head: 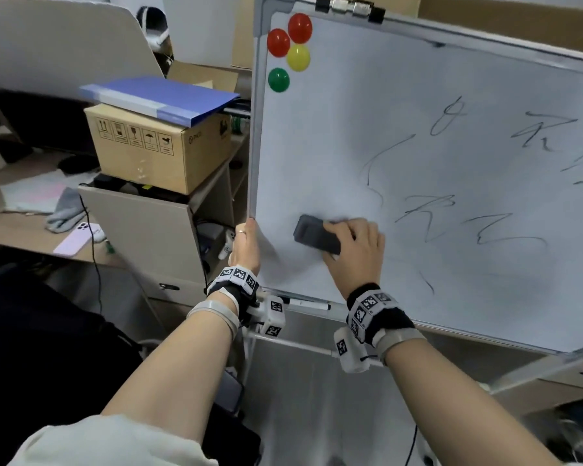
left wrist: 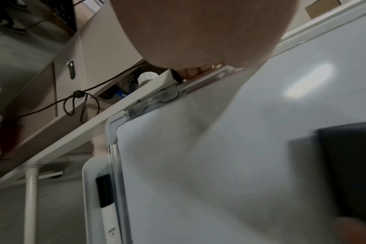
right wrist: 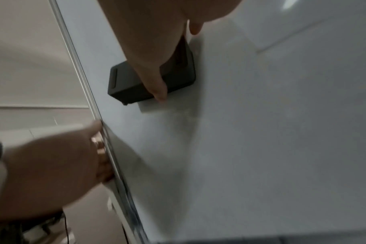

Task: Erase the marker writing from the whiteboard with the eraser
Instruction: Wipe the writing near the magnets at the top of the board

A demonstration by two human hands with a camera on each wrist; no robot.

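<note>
cluttered office desks fill the left side of the head view, with a cardboard box (head: pixel 155 146) topped by a blue folder (head: pixel 159 95) and a lilac phone (head: pixel 78 238) lying on the desk nearer the person. to the right stands the whiteboard (head: pixel 418 79), tilted in the frame, with two red magnets (head: pixel 288 35), a yellow magnet (head: pixel 298 58) and a green magnet (head: pixel 278 80) clustered in its upper left corner. black marker writing (head: pixel 478 183) is scattered over the middle and right of the board, while the lower left area looks mostly wiped. the right hand (head: pixel 357 250) grips the dark grey eraser (head: pixel 315 234), fingers curled over its back and thumb along its lower edge, pressing it flat against the board at the lower left, just left of the nearest strokes. the left hand (head: pixel 246 247) holds the board's left edge, fingers wrapped behind the frame, a ring showing on one finger. a marker (head: pixel 308 304) lies in the tray below the board, between the two wrists. both wrists wear bands with black-and-white coded tags.
</note>
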